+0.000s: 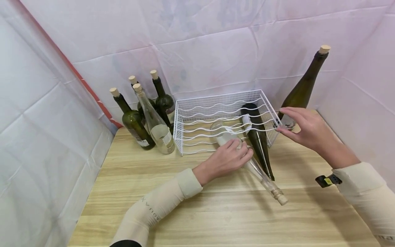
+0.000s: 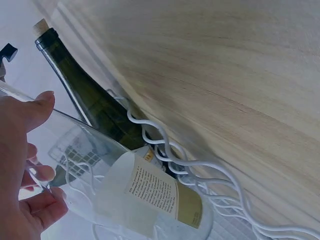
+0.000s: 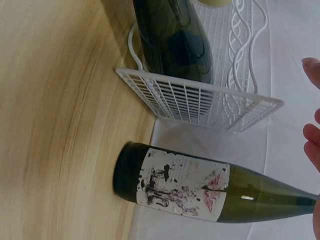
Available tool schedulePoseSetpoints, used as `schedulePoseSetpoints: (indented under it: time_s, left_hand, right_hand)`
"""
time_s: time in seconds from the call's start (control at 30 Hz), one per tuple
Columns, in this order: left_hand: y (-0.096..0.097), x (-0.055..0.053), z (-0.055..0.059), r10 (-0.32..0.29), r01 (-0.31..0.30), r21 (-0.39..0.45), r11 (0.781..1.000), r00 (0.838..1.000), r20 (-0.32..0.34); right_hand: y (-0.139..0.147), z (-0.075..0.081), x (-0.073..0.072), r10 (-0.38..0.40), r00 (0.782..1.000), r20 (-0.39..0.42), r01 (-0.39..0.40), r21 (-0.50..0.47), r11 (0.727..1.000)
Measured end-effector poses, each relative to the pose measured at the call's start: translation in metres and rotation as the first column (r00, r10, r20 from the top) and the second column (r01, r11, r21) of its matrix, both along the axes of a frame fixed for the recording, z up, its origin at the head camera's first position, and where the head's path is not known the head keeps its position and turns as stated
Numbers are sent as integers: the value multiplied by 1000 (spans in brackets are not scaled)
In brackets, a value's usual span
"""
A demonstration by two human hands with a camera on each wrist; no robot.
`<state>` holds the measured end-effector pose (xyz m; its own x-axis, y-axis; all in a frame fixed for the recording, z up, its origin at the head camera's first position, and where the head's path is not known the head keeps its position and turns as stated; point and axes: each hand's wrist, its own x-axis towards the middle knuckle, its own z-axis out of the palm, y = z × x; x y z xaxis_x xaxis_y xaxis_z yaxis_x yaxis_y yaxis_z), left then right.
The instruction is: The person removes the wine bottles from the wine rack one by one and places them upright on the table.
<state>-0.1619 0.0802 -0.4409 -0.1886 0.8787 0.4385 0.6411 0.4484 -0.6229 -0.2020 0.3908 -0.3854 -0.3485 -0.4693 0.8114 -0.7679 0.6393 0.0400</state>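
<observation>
My left hand [image 1: 229, 156] grips a clear glass bottle [image 1: 256, 169] around its body. The corked neck points toward the front right. The bottle's base lies among the wavy wires of a white wire rack [image 1: 216, 99], and a printed label [image 2: 155, 190] shows in the left wrist view. Beside it a dark bottle [image 1: 260, 144] lies in the rack, its neck sticking out toward the front. With thumb and fingers spread, my right hand [image 1: 305, 128] holds nothing; its fingertips overlap the rack's right end in the head view. Behind it stands a corked green bottle [image 3: 250, 195] with a worn label.
Left of the rack several corked bottles stand close together, among them a green bottle [image 1: 135, 123] and a clear bottle [image 1: 157, 128]. A wooden tabletop [image 1: 231, 219] lies under everything. White sheeting [image 1: 200, 44] hangs behind and on both sides.
</observation>
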Motion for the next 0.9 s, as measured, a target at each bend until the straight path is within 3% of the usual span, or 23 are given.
schedulePoseSetpoints:
  time_s: [0.53,0.67,0.9]
  left_hand:
    - [3,11,12,41,-42,23,999,998,57]
    - [1,11,16,47,-50,31,998,995,90]
    - [-2,12,22,37,-47,71,996,990,136]
  right_hand:
    - [-18,-2,10,142,986,90,-146,42,988]
    - [-21,0,13,201,972,126,-204,17,979]
    - [-28,6,24,233,940,249,-243,11,970]
